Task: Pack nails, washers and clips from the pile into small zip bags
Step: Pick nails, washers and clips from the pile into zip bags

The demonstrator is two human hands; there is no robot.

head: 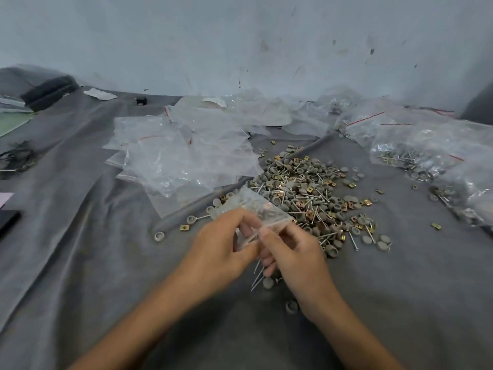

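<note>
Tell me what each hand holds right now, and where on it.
The left hand pinches the zip bag at its near edge. The right hand pinches the same edge and grips a few nails, only their tips showing below.

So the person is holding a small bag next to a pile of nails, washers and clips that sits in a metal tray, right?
Not quite. The head view shows no tray: the pile of nails, washers and clips lies loose on a grey cloth. The rest is right: the left hand and right hand hold a small bag next to it.
</note>
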